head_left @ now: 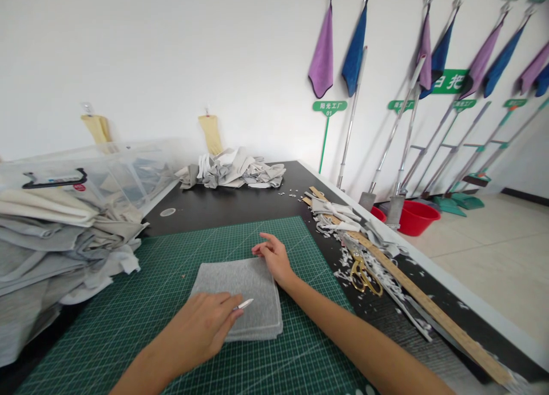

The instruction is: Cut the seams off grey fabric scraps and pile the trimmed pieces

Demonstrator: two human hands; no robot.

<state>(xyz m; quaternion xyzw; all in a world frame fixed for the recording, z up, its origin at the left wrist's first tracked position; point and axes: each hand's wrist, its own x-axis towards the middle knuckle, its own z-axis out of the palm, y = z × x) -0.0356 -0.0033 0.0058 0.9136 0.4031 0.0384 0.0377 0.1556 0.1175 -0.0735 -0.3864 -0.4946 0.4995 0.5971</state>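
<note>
A stack of grey cloth squares (251,278) with stitched edges lies on the green cutting mat (158,303). Over its lower left part is my left hand (208,323), closed round a small white pointed tool (243,304) whose tip points right. Most of that tool is hidden by the fingers. My right hand (274,258) rests at the top right corner of the stack, its index finger stretched out and the other fingers loosely bent, with nothing visible in them.
Grey fabric (55,246) is piled at left before a clear plastic bin (103,175). More scraps (235,169) lie at the back of the black table (201,203). Gold-handled scissors (364,276), a wooden ruler (412,283) and cuttings are at right. Mops and a red basin (418,218) stand beyond.
</note>
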